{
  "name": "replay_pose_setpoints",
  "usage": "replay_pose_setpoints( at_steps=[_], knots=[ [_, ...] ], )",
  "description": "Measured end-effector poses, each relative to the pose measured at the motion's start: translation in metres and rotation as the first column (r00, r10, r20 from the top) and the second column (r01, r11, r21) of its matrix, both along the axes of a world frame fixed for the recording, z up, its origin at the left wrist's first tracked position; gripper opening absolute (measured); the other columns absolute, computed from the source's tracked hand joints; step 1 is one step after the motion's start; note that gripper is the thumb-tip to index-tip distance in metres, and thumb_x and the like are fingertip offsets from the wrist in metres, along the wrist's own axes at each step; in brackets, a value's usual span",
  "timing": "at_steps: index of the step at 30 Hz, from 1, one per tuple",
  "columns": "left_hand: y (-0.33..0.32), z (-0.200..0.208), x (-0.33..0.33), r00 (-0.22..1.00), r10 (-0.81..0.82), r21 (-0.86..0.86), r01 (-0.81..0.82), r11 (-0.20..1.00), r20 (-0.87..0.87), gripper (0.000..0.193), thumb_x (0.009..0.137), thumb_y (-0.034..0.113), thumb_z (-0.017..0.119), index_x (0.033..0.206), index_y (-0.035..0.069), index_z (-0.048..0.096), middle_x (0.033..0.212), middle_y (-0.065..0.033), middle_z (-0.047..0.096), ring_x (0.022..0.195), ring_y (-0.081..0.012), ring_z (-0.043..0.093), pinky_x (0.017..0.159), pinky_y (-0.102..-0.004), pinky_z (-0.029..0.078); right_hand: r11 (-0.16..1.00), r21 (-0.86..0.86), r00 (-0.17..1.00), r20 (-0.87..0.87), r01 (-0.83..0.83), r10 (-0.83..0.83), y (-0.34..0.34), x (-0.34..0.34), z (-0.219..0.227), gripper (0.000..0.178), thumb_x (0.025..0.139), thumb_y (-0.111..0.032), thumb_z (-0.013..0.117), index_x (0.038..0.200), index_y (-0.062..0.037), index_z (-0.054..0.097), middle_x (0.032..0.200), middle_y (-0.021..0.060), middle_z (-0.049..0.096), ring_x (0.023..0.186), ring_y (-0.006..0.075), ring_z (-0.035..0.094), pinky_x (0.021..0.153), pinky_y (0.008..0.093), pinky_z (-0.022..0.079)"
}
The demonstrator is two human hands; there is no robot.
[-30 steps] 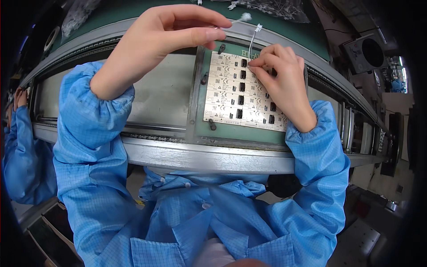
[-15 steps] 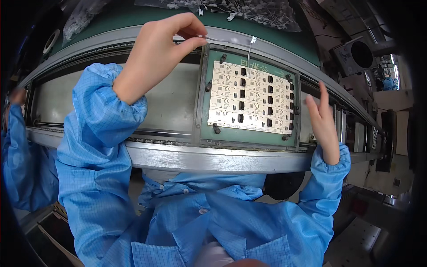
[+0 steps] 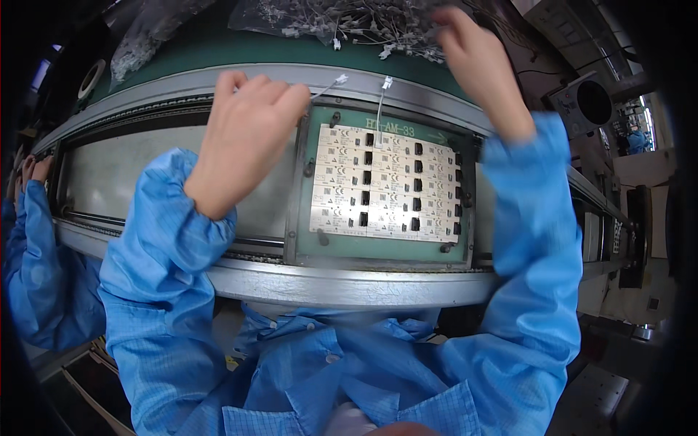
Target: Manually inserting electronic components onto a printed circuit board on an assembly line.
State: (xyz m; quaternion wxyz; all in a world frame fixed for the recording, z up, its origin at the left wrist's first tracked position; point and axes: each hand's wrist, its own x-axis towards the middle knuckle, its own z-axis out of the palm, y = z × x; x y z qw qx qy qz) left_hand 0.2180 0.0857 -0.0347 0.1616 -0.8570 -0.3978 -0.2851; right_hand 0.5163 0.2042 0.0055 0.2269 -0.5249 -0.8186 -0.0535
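Here, a white panel of small circuit boards (image 3: 392,190) lies at the centre of the frame, printed with square codes and dark text mostly too fine to read. Pale lettering and an arrow run along the top of the green fixture (image 3: 356,250) beneath; a thin wire with a white plug (image 3: 387,83) crosses that lettering. Left of centre, the left hand (image 3: 251,131) is closed on a second wire (image 3: 325,90), partly hidden by the fist. At upper right, the right hand (image 3: 481,64) is blurred, fingertips beside the wire pile (image 3: 392,25), which the top edge cuts off; whether it grips anything I cannot tell. A co-worker's blue sleeve (image 3: 43,269) fades into the dark left rim.
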Motion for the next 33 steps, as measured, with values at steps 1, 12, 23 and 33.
replay_pose_setpoints(
  at_steps=[1, 12, 23, 33],
  knots=[
    [-0.005, 0.001, 0.001, 1.0, 0.007, 0.001, -0.007, 1.0, -0.004, 0.012, 0.082, 0.003, 0.059, 0.093, 0.009, 0.061, 0.077, -0.0039, 0.058, 0.082, -0.0245, 0.059, 0.085, -0.0403, 0.04, 0.986, 0.143, 0.984, -0.141, -0.09, 0.11, 0.031, -0.024, -0.003, 0.033, 0.099, -0.022, 0.056, 0.115, 0.0026, 0.071, 0.096, 0.0203, 0.075, 0.089, 0.0378, 0.072, 0.079, 0.0483, 0.055],
    [-0.01, -0.001, -0.003, 0.999, 0.014, 0.021, -0.015, 1.0, 0.035, 0.009, 0.077, 0.008, 0.064, 0.084, 0.011, 0.06, 0.074, -0.0011, 0.054, 0.078, -0.0199, 0.056, 0.08, -0.0377, 0.041, 0.974, -0.214, 0.943, 0.333, 0.079, -0.003, 0.178, -0.141, -0.031, 0.034, 0.1, -0.023, 0.053, 0.12, -0.0029, 0.071, 0.111, 0.025, 0.073, 0.111, 0.0357, 0.07, 0.091, 0.0464, 0.055],
    [-0.008, 0.0, -0.003, 0.991, -0.059, 0.037, 0.055, 0.998, 0.12, 0.009, 0.079, 0.007, 0.066, 0.085, 0.01, 0.06, 0.075, -0.0015, 0.055, 0.079, -0.0211, 0.056, 0.082, -0.0381, 0.041, 0.832, -0.386, 0.806, 0.285, -0.399, 0.519, 0.196, -0.167, -0.047, 0.034, 0.098, -0.025, 0.056, 0.12, -0.004, 0.072, 0.113, 0.0239, 0.073, 0.113, 0.0356, 0.069, 0.092, 0.0457, 0.055],
    [-0.002, -0.007, -0.002, 0.998, -0.034, 0.167, 0.024, 0.986, 0.058, 0.007, 0.078, 0.01, 0.067, 0.081, 0.012, 0.061, 0.072, 0.001, 0.06, 0.081, -0.0185, 0.061, 0.087, -0.0387, 0.044, 0.538, -0.441, 0.536, 0.142, -0.718, 0.832, 0.214, -0.117, -0.025, 0.035, 0.097, -0.027, 0.058, 0.119, -0.005, 0.073, 0.116, 0.0229, 0.073, 0.115, 0.0356, 0.069, 0.093, 0.045, 0.055]
  ],
)
